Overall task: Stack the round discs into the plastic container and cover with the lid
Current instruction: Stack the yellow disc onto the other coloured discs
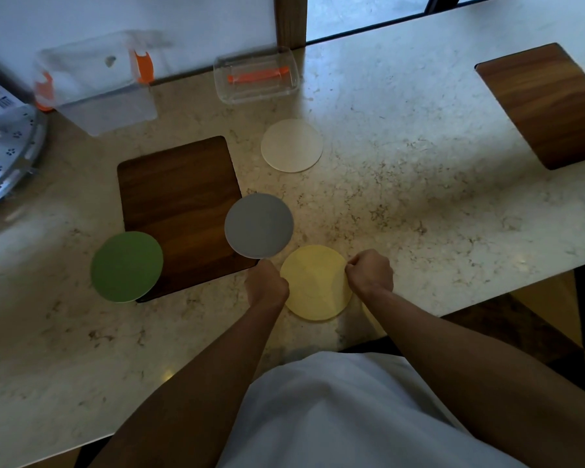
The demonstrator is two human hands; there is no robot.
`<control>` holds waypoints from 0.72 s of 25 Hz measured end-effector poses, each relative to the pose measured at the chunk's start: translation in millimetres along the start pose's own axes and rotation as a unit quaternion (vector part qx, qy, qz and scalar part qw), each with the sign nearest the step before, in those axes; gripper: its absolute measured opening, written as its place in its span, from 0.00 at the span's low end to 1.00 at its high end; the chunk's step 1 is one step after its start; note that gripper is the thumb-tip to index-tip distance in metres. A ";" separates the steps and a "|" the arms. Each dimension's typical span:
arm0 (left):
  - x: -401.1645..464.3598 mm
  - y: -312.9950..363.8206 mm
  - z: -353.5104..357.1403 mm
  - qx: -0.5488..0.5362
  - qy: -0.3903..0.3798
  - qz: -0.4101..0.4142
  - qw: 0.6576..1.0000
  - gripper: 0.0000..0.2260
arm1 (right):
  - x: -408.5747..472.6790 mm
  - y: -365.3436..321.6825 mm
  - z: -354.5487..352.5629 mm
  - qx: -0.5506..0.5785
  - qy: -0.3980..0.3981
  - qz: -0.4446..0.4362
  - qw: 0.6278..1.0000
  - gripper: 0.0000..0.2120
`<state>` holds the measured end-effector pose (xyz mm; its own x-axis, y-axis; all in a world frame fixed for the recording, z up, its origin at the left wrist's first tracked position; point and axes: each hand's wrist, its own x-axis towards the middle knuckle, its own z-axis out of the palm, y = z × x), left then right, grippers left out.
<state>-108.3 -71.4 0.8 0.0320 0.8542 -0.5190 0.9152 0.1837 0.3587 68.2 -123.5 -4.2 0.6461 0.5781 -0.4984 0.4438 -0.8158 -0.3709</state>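
Several round discs lie on the marble counter: a white disc at the back, a green disc at the left, partly over a wooden board, a grey disc and a yellow disc near me. My left hand is closed on the grey disc's near edge. My right hand pinches the yellow disc's right edge. The clear plastic container with orange latches stands at the back left. Its clear lid with an orange handle lies to the right of it.
A dark wooden board lies inset in the counter between the container and the discs. Another wooden board is at the far right. A perforated metal object sits at the left edge. The counter's front edge runs near my body.
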 end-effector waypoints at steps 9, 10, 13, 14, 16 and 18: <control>-2.7 -1.3 4.2 -0.027 0.005 0.004 1.000 0.06 | 1.8 6.2 0.8 0.014 -0.014 0.005 1.000 0.06; -2.4 -1.8 4.9 -0.050 0.002 0.004 0.999 0.04 | 2.7 7.7 0.7 0.023 -0.024 0.005 0.999 0.06; -2.4 -3.4 4.5 -0.122 0.009 -0.027 0.992 0.06 | 5.0 11.3 0.2 0.053 -0.047 0.010 0.997 0.09; -2.7 -3.8 3.4 -0.146 0.007 -0.042 0.988 0.07 | 4.6 12.4 0.6 0.064 -0.048 0.009 0.997 0.10; -1.7 -6.8 2.3 -0.188 -0.015 -0.062 0.980 0.08 | 3.6 15.6 1.4 0.093 -0.052 0.001 0.994 0.11; 0.3 -13.1 -0.4 -0.224 -0.028 -0.072 0.972 0.06 | 3.7 17.8 1.4 0.136 -0.063 -0.009 0.989 0.07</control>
<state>-120.5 -73.3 -3.7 -0.0509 0.7783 -0.6258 0.6457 0.5037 0.5739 77.6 -135.9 -13.8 0.5494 0.6048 -0.5765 0.2599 -0.7794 -0.5700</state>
